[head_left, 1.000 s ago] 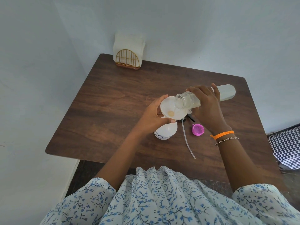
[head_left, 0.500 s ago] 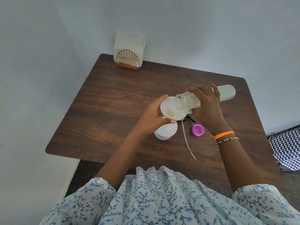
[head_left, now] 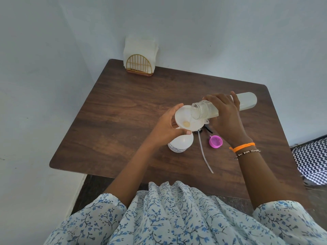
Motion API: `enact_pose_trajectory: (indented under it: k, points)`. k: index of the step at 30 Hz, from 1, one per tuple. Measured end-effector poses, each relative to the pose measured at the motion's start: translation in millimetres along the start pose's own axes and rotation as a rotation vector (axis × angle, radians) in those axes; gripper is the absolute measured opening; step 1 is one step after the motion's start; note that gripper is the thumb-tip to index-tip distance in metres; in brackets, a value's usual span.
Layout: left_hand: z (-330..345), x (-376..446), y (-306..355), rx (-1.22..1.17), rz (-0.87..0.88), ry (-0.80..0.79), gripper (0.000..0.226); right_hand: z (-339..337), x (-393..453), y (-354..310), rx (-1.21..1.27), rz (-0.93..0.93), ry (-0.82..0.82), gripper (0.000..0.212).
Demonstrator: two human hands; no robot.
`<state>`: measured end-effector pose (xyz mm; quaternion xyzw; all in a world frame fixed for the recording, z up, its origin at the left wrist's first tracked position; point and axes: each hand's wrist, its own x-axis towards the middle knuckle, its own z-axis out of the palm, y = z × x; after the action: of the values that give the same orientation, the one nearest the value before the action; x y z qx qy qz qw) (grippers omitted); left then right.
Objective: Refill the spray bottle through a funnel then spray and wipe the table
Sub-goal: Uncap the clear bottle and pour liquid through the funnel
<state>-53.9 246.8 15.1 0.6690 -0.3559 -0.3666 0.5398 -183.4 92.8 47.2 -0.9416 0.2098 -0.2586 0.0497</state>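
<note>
A white funnel (head_left: 184,114) sits in the neck of a white spray bottle (head_left: 181,145) standing near the middle of the brown table (head_left: 123,110). My left hand (head_left: 166,129) grips the funnel's near rim and the bottle's shoulder. My right hand (head_left: 224,117) holds a clear refill bottle (head_left: 247,101) tipped almost level, its open mouth over the funnel's right side. A thin stream of pale liquid runs into the funnel. The spray head with its long clear tube (head_left: 205,154) lies on the table to the right of the spray bottle.
A pink cap (head_left: 215,141) lies open side up by my right wrist. A gold wire holder with white napkins (head_left: 139,57) stands at the table's far left corner against the wall. A zigzag-patterned cloth (head_left: 313,161) lies off the table's right edge.
The refill bottle has tipped slightly further and liquid now runs into the funnel. Both hands stay where they were.
</note>
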Motion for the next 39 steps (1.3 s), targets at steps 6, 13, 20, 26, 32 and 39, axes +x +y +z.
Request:
enact_pose_trajectory:
  k: [6, 13, 20, 26, 32, 39]
  points:
    - [0.4, 0.1, 0.2, 0.007, -0.003, 0.001, 0.09, -0.7, -0.3, -0.9, 0.005, 0.004, 0.0, 0.062]
    - [0.8, 0.0, -0.3, 0.011, -0.006, 0.005, 0.09, -2.4, -0.3, -2.0, 0.012, 0.005, -0.002, 0.06]
    - [0.5, -1.2, 0.5, -0.009, 0.0, 0.002, 0.089, -1.2, -0.3, -0.5, 0.008, 0.005, -0.004, 0.062]
    - [0.3, -1.5, 1.1, -0.001, 0.004, 0.003, 0.09, -1.1, 0.1, -0.8, 0.005, 0.001, -0.007, 0.061]
    - [0.4, -1.4, 0.5, 0.0, 0.004, 0.003, 0.089, -1.3, 0.1, -0.4, -0.001, -0.003, -0.018, 0.062]
    - [0.9, -1.2, -0.3, -0.004, 0.004, 0.0, 0.09, -0.7, -0.1, -1.4, 0.007, -0.007, -0.013, 0.059]
